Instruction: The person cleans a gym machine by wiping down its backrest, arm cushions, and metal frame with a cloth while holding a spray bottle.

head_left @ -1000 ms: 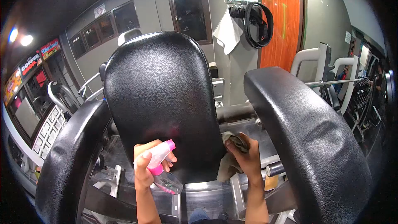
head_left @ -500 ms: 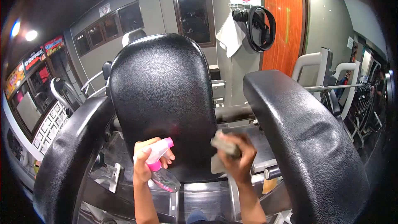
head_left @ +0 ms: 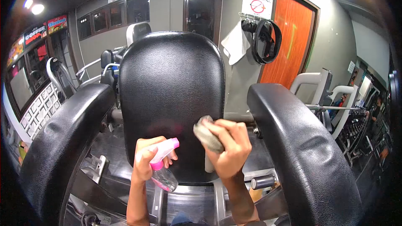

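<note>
My left hand [head_left: 147, 159] is wrapped round a spray bottle [head_left: 164, 178] with a pink-and-white trigger head and a clear body. Its nozzle points right, in front of the lower part of a black padded backrest [head_left: 171, 75]. Bunched in my right hand [head_left: 232, 146] is a greyish cloth [head_left: 208, 134], slightly blurred, with a fold hanging below the fingers. That hand is at the lower right of the backrest; whether the cloth touches the padding I cannot tell.
Black arm pads flank the backrest, one on the left [head_left: 63, 138] and one on the right [head_left: 303, 150]. A white towel [head_left: 236, 44] and a black belt [head_left: 266, 42] hang on the wall beside an orange door [head_left: 291, 37]. Dumbbells [head_left: 356, 127] stand on a rack far right.
My right hand with the cloth has moved left and slightly up across the lower backrest. The left hand keeps its hold on the spray bottle. The camera view has shifted a little.
</note>
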Motion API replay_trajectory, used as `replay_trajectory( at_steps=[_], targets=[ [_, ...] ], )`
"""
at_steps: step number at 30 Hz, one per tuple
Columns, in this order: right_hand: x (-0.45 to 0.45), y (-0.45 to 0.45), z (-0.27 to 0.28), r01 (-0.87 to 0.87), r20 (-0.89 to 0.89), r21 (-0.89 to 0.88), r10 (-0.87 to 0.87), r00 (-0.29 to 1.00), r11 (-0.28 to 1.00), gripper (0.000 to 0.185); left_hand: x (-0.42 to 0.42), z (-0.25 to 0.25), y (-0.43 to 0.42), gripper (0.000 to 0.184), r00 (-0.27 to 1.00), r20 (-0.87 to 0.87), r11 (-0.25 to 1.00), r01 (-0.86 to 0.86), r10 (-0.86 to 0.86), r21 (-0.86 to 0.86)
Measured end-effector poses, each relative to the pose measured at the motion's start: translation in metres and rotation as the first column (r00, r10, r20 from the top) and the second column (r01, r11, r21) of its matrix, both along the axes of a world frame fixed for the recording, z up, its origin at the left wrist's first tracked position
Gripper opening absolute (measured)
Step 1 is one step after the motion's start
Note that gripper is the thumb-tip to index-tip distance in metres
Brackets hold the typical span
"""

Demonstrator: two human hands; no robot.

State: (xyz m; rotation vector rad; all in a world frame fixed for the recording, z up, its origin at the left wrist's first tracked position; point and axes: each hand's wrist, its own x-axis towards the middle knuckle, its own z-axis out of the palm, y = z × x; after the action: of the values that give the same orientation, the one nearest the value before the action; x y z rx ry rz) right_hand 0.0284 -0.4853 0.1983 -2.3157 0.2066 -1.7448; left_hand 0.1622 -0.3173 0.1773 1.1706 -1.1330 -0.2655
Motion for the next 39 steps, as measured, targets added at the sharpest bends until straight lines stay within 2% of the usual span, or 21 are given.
replay_trajectory(
  at_steps=[4,7,11,15,17,19,21,23,25,27,29,31,33,34,35,37,39],
  targets=[
    [-0.019,0.018,-0.043,-0.031,-0.164,0.001,0.031,0.986,1.0,0.045,-0.001,-0.004,0.002,0.067,0.999,-0.031,1.0,-0.009,0.008,-0.02],
    [-0.035,0.01,-0.052,-0.014,-0.235,0.008,0.016,0.972,1.0,0.047,0.0,-0.011,0.008,0.067,0.999,-0.052,1.0,-0.008,0.007,-0.02],
    [-0.019,-0.012,-0.026,0.113,0.032,-0.002,-0.112,0.993,0.994,0.038,-0.001,-0.024,0.02,0.066,0.999,-0.039,0.999,-0.029,0.03,0.022],
    [0.004,-0.002,-0.007,0.136,0.119,0.079,-0.145,0.982,0.988,0.036,0.002,-0.036,0.03,0.066,0.995,-0.095,0.999,-0.027,0.03,0.025],
    [0.006,0.012,-0.014,0.181,0.071,0.022,-0.182,0.981,0.983,0.036,0.006,-0.04,0.037,0.066,0.988,-0.153,0.999,0.04,-0.035,0.032],
    [0.007,0.03,-0.023,0.155,-0.054,-0.039,-0.157,0.986,0.987,0.041,0.012,-0.04,0.045,0.066,0.98,-0.191,0.997,0.062,-0.054,0.036],
    [0.005,0.039,-0.031,0.043,-0.205,-0.105,-0.064,0.977,0.993,0.046,0.018,-0.044,0.046,0.065,0.97,-0.234,0.998,0.061,-0.065,-0.025],
    [0.006,0.047,-0.039,-0.003,-0.253,-0.163,-0.039,0.967,0.987,0.05,0.023,-0.045,0.054,0.065,0.966,-0.248,0.997,0.061,-0.071,-0.046],
    [0.0,0.034,-0.026,-0.021,-0.278,-0.194,-0.034,0.96,0.981,0.05,0.02,-0.036,0.058,0.07,0.961,-0.275,0.998,-0.044,0.033,-0.035],
    [-0.003,0.026,-0.009,0.045,-0.236,-0.137,-0.076,0.969,0.989,0.046,0.023,-0.038,0.068,0.07,0.965,-0.262,0.999,-0.036,0.026,-0.034],
    [0.004,0.016,0.004,0.141,-0.068,-0.088,-0.147,0.987,0.986,0.041,0.023,-0.039,0.075,0.07,0.965,-0.259,0.997,-0.046,0.03,-0.057],
    [0.013,0.023,0.012,0.176,-0.034,-0.011,-0.176,0.984,0.984,0.033,0.022,-0.042,0.084,0.07,0.961,-0.274,0.996,-0.061,0.042,-0.061],
    [0.021,0.039,0.005,0.215,-0.037,-0.05,-0.217,0.976,0.975,0.033,0.024,-0.042,0.09,0.07,0.957,-0.284,0.995,-0.077,0.055,-0.069],
    [0.026,0.044,-0.004,0.148,-0.058,-0.056,-0.151,0.987,0.987,0.033,0.024,-0.042,0.094,0.07,0.958,-0.277,0.994,-0.096,0.075,-0.06],
    [0.028,0.051,-0.011,0.094,-0.13,-0.15,-0.114,0.985,0.984,0.034,0.024,-0.041,0.096,0.07,0.958,-0.271,0.992,-0.114,0.096,-0.052],
    [0.032,0.07,-0.025,-0.127,-0.354,-0.201,0.049,0.934,0.971,0.039,0.025,-0.039,0.104,0.066,0.958,-0.279,0.993,-0.093,0.07,-0.07],
    [0.033,0.067,-0.027,-0.149,-0.351,-0.201,0.07,0.934,0.968,0.04,0.025,-0.039,0.109,0.062,0.956,-0.287,0.993,-0.078,0.05,-0.084]
  ],
)
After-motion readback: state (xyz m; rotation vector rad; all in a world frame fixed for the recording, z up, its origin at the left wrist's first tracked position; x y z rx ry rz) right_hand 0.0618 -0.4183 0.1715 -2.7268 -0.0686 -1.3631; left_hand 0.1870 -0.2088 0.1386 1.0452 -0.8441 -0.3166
